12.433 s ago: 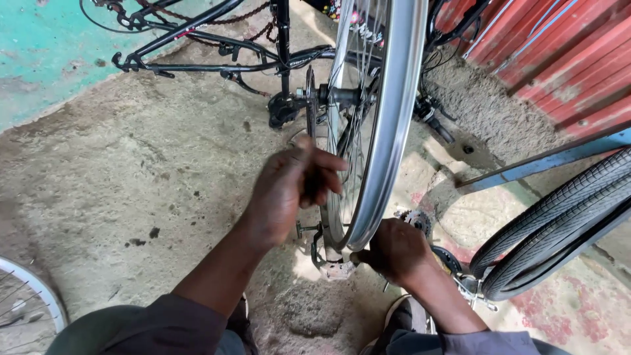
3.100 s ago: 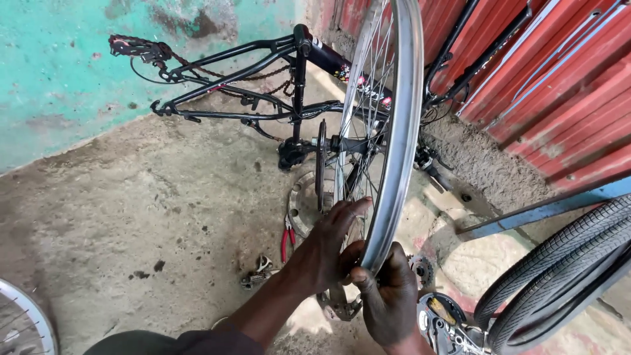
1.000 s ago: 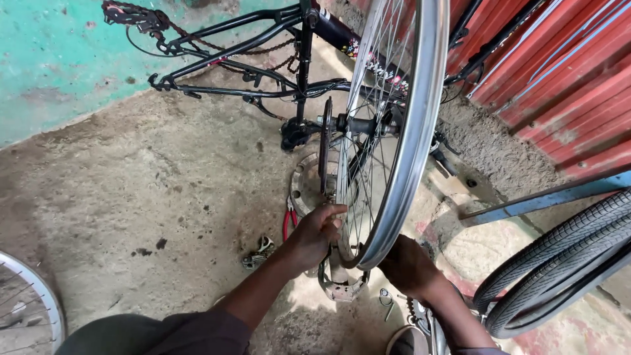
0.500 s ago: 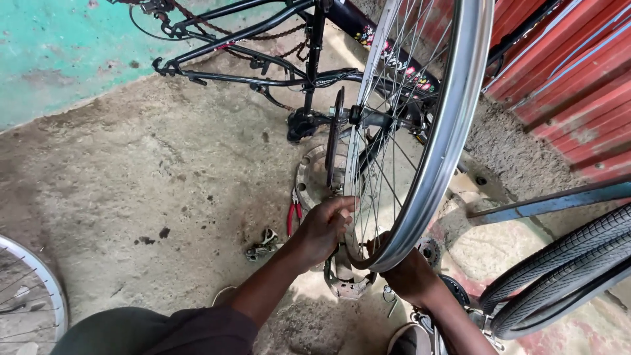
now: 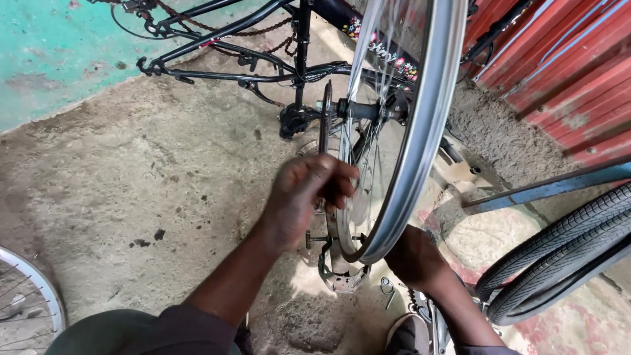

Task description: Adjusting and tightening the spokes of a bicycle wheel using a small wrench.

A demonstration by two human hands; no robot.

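Fingers [image 5: 325, 177] of the left hand [image 5: 305, 197] curl around the spokes of the silver wheel [image 5: 420, 138]. At 3 o'clock from them, the wheel stands on edge, running from 12 down to 6. Right hand [image 5: 414, 256] touches its rim below; I cannot tell its grip.

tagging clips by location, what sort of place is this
Most likely a bicycle repair spot, perhaps outdoors on rough concrete ground. An upturned black bicycle frame lies there, spare tyres lean at the right, and the left hand works at a bare spoked wheel.
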